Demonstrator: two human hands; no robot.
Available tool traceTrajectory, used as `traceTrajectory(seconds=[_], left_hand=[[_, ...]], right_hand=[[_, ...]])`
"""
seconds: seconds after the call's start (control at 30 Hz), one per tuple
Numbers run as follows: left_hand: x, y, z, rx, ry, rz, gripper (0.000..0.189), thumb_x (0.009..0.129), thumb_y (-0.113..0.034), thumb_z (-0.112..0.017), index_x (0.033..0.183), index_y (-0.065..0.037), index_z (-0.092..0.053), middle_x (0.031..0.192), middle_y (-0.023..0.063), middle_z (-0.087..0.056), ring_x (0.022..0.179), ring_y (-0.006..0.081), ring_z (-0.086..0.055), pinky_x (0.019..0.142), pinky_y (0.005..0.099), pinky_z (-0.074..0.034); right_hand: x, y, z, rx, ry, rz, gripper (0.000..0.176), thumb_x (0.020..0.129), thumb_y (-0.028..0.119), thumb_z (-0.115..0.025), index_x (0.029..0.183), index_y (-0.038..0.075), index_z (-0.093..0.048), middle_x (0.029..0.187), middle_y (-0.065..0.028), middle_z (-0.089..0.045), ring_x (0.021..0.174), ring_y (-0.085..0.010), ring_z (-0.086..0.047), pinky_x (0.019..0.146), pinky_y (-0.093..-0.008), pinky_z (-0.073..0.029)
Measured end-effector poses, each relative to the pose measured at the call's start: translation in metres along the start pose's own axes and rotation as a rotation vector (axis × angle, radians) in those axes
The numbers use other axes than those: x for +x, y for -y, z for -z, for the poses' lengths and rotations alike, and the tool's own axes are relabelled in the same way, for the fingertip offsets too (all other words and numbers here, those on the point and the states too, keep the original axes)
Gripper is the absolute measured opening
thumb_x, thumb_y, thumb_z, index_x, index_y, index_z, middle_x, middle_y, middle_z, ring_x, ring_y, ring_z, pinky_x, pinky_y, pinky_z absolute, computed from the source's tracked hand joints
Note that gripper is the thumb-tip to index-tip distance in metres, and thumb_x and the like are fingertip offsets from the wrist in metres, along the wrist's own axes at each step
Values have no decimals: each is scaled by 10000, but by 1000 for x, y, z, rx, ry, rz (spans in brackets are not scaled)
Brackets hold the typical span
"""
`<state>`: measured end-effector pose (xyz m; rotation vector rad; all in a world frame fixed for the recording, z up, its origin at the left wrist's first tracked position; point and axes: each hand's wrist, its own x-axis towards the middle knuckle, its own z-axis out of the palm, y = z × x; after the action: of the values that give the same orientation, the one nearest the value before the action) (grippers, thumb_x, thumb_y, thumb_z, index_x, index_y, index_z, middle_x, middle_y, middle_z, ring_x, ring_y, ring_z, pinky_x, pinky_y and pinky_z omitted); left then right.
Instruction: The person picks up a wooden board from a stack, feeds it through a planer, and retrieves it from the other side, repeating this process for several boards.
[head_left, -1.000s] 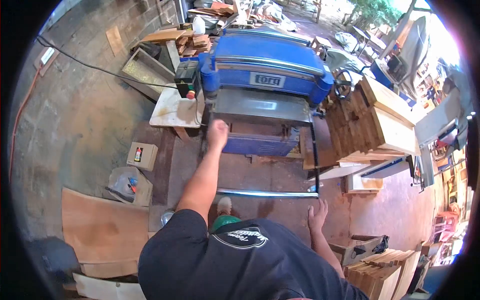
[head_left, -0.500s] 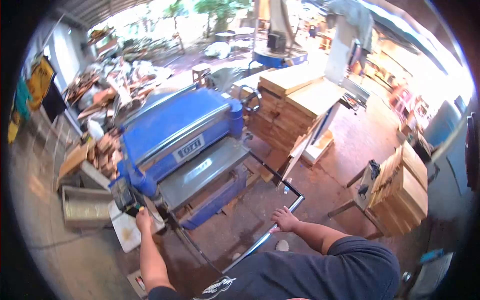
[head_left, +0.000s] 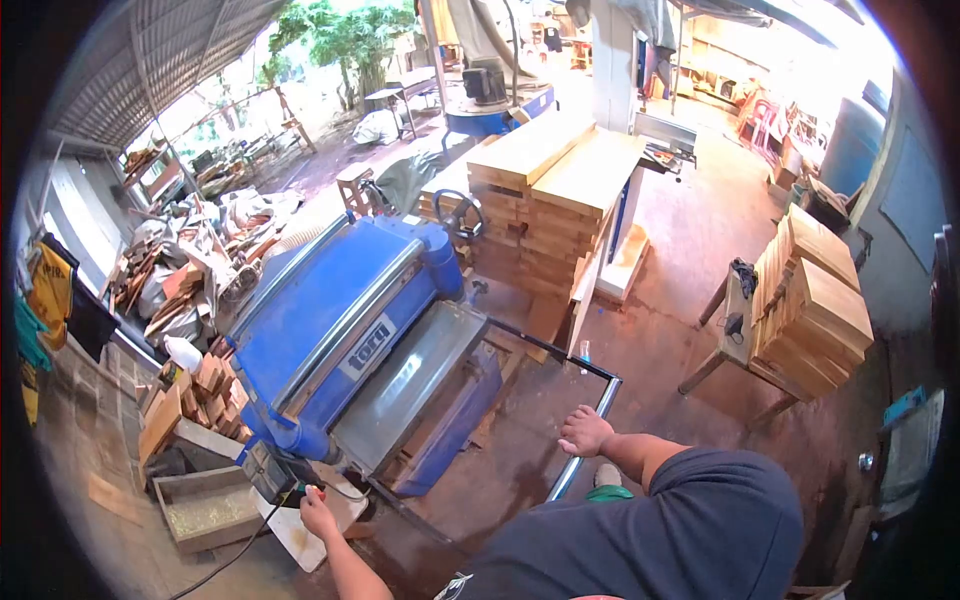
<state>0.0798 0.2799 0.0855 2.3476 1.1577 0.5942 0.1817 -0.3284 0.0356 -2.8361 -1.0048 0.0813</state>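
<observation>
Fingers of the left hand (head_left: 318,515) are bent close together at the red knob (head_left: 317,492); whether they pinch it, I cannot tell. The control box (head_left: 272,472) lies just beyond and left of them, at the white board's (head_left: 305,540) far edge, its long axis unclear. Of the 2 hands, the left is nearer; the right (head_left: 586,432), fingers slightly spread, is over the metal bar (head_left: 569,477), contact uncertain.

The blue machine (head_left: 335,300), labelled "torq", stood upright with a grey metal plate across its front. The dark switch box (head_left: 268,470) sat at the pale stand's (head_left: 312,532) edge; the silver bar (head_left: 568,476) met a black arm (head_left: 525,337).
</observation>
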Motion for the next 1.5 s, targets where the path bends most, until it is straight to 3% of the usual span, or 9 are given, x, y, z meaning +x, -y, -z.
traceTrajectory(seconds=[0.27,0.4,0.57,0.67,0.8,1.17,1.37,1.5], left_hand=[[3,-1,12,112,21,-86,564,978,-453,-366,837,5,-665,847,228,-661,816,440,-607,727,517,-451],[-1,-8,18,226,12,-89,587,974,-479,-353,859,4,-666,861,228,-661,833,430,-611,746,519,-448],[5,-3,13,244,-114,-181,473,956,-416,-448,804,-6,-629,807,226,-640,782,438,-594,690,528,-431],[-9,-31,29,177,-100,-184,410,935,-369,-513,779,3,-591,779,231,-620,772,439,-580,678,526,-420],[-1,-14,20,148,-149,-179,389,923,-352,-541,770,4,-585,758,239,-609,742,437,-575,657,522,-412],[10,-14,35,98,-1,-295,391,905,-301,-574,706,36,-588,706,249,-604,680,443,-574,631,505,-417],[28,7,31,17,136,-220,388,900,-294,-574,712,44,-597,707,253,-600,686,440,-579,629,500,-415],[33,19,17,32,70,-201,387,901,-295,-573,715,43,-601,696,247,-600,666,426,-579,625,491,-417]], right_hand=[[-1,-3,-1,7,-53,-11,383,858,418,-450,831,97,-657,880,-93,-629,952,-266,-561,963,-429,-355],[-3,-10,-12,56,-105,22,379,855,411,-452,794,92,-649,829,-95,-634,911,-271,-572,943,-424,-366],[-3,-8,-12,29,-65,-2,375,859,405,-455,782,91,-645,802,-93,-644,871,-280,-585,931,-421,-374],[-4,-6,-4,42,-47,-16,372,862,405,-457,780,91,-639,809,-98,-646,878,-279,-589,929,-414,-377],[-4,-6,-6,59,-94,-11,369,865,405,-458,780,92,-634,809,-99,-645,881,-278,-591,925,-412,-378],[-4,-7,-13,75,-78,-3,370,876,401,-438,782,107,-644,805,-93,-648,859,-272,-584,890,-406,-384],[-2,-7,-11,42,-53,-6,335,865,389,-463,827,119,-658,820,-77,-646,870,-271,-581,908,-414,-385],[-1,-7,-12,52,-59,1,337,864,389,-465,828,116,-659,824,-81,-646,873,-274,-580,903,-414,-385]])
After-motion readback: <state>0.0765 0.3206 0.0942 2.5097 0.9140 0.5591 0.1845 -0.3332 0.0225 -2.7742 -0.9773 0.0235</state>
